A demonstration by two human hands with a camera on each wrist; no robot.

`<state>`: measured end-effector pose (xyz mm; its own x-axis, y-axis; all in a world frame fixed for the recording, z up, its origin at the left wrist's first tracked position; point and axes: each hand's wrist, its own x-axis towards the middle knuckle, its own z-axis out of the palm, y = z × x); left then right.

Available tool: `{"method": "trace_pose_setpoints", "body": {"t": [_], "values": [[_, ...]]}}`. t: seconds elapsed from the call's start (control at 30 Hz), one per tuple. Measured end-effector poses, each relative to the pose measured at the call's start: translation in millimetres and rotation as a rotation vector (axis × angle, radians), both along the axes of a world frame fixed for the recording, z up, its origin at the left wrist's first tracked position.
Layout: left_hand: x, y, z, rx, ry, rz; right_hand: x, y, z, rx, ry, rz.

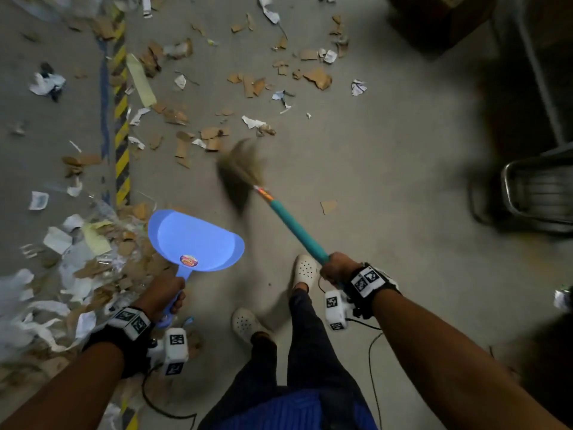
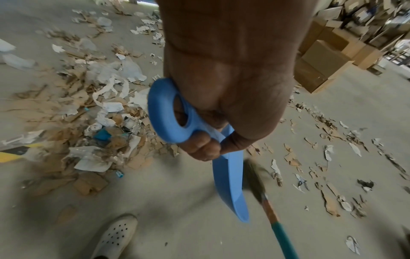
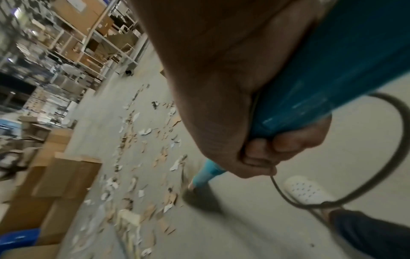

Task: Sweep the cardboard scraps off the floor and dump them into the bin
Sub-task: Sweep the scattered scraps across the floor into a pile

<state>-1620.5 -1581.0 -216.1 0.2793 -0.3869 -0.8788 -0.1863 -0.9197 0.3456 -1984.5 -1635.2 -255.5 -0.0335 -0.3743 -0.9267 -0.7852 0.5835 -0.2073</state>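
My left hand (image 1: 167, 290) grips the handle of a blue dustpan (image 1: 195, 240), held above the floor with an empty pan; in the left wrist view my fingers (image 2: 204, 145) curl round the dustpan handle (image 2: 166, 112). My right hand (image 1: 336, 268) grips the teal handle of a broom (image 1: 294, 226), whose blurred bristles (image 1: 240, 172) are near the floor ahead of my feet. The right wrist view shows the fingers (image 3: 288, 140) wrapped round the broom handle (image 3: 332, 78). Cardboard scraps (image 1: 316, 76) lie scattered ahead, and a thick pile of cardboard and paper (image 1: 93, 259) lies at the left.
A yellow-black hazard stripe (image 1: 121, 125) runs along the floor at the left. A metal frame or cart (image 1: 539, 187) stands at the right. Stacked cardboard boxes (image 2: 321, 57) and shelving (image 3: 73, 40) line the room. My white clogs (image 1: 305, 270) stand on bare concrete; a cable (image 1: 373, 361) hangs from my wrist.
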Motion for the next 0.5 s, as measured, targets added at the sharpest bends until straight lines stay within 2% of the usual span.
{"method": "trace_pose_setpoints", "body": {"t": [0.1,0.23,0.37,0.5], "values": [[20,23,6,0.003,-0.006,0.031,34,19,19,-0.089,-0.052,0.038],[41,48,14,-0.033,-0.009,0.055,46,67,39,-0.186,-0.07,0.04],[50,65,20,-0.053,0.024,0.093,23,123,53,-0.217,0.014,-0.252],[56,72,19,-0.064,0.055,0.096,-31,153,59,-0.238,0.075,-0.602]]}}
